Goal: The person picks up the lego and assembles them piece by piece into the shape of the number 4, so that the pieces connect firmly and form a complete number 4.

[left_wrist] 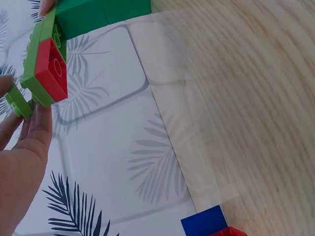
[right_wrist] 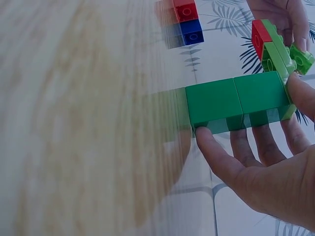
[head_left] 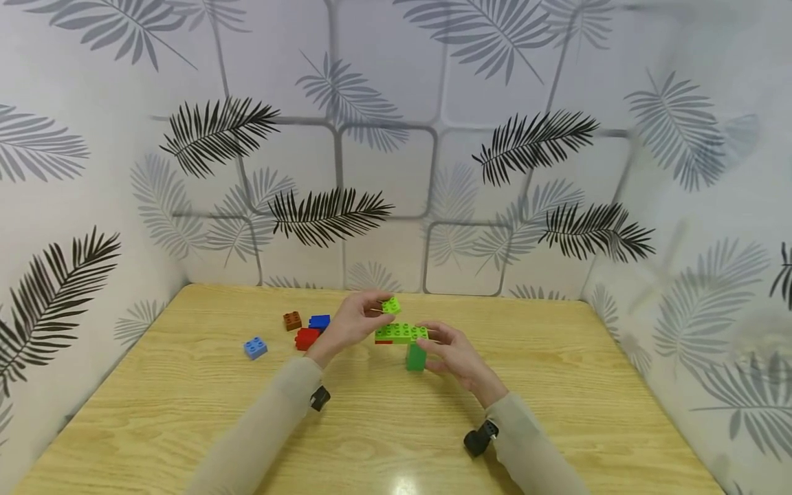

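My left hand (head_left: 357, 320) pinches a small lime-green toy brick (head_left: 391, 305) just above the left part of a long lime-green brick (head_left: 399, 333). In the left wrist view, the small brick (left_wrist: 20, 102) appears tilted, close to the long brick's studs. A red brick (left_wrist: 50, 69) is fixed beneath the long brick's free end. Two stacked dark green bricks (right_wrist: 236, 101) hold up the other end like a column. My right hand (head_left: 460, 361) grips this structure, with the thumb at the top and the fingers along the column's side.
To the left on the wooden table (head_left: 371, 426) lie a brown brick (head_left: 292, 320), a light blue brick (head_left: 255, 348), a red brick (head_left: 306, 338) and a dark blue brick (head_left: 320, 322). A leaf-patterned wall (head_left: 383, 261) borders the table's back edge.
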### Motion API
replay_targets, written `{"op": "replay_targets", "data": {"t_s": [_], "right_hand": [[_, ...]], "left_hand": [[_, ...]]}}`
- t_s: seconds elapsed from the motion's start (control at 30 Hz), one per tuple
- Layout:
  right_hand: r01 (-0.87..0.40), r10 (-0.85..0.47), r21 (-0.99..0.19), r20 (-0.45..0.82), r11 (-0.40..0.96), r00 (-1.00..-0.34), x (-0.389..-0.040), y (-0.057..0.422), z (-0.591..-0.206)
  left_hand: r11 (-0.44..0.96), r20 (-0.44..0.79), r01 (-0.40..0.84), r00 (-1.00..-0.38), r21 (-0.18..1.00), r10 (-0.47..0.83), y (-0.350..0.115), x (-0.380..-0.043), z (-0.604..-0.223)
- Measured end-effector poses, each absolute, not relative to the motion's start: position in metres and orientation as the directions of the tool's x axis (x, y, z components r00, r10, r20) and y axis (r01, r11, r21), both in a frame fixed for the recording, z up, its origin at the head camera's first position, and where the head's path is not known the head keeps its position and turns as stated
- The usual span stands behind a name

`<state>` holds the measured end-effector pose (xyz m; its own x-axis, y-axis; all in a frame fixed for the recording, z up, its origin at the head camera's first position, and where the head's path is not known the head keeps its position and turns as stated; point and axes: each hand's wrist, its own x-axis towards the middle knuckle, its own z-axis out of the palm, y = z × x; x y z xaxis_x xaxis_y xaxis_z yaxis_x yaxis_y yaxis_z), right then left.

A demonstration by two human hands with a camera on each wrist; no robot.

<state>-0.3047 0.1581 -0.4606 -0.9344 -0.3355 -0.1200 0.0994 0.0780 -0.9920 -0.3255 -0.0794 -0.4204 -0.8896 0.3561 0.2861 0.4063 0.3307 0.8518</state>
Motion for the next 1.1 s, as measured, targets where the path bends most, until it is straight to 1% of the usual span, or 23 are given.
{"op": "replay_targets", "data": {"t_s": [0.27,0.43,0.53,0.63,0.73,0.87,0.97,1.1], "right_hand": [[0.099,-0.33,-0.992,-0.119,0.076,-0.937,-0.304,0.159,-0.462],[0.095,-0.326,-0.993,-0.114,0.074,-0.939,-0.306,0.159,-0.462],[0.091,-0.332,-0.993,-0.11,0.07,-0.937,-0.306,0.158,-0.463],[0.085,-0.342,-0.994,-0.104,0.069,-0.934,-0.307,0.158,-0.463],[0.084,-0.341,-0.994,-0.103,0.071,-0.935,-0.307,0.157,-0.464],[0.089,-0.345,-0.992,-0.113,0.085,-0.932,-0.306,0.158,-0.464],[0.074,-0.368,-0.994,-0.1,0.087,-0.925,-0.307,0.16,-0.465],[0.043,-0.398,-0.997,-0.066,0.066,-0.915,-0.307,0.163,-0.465]], "left_hand": [[0.317,0.357,0.493,-0.844,0.81,0.401,-0.065,-0.321,-0.423],[0.379,0.373,0.539,-0.823,0.752,0.429,-0.057,-0.32,-0.424],[0.412,0.375,0.557,-0.814,0.722,0.443,-0.053,-0.319,-0.425],[0.414,0.372,0.57,-0.802,0.71,0.467,-0.05,-0.317,-0.426],[0.411,0.374,0.597,-0.779,0.689,0.504,-0.047,-0.316,-0.427],[0.448,0.369,0.636,-0.751,0.629,0.548,-0.046,-0.316,-0.43],[0.482,0.358,0.646,-0.746,0.591,0.561,-0.045,-0.315,-0.429],[0.5,0.339,0.64,-0.751,0.583,0.566,-0.044,-0.315,-0.428]]}}
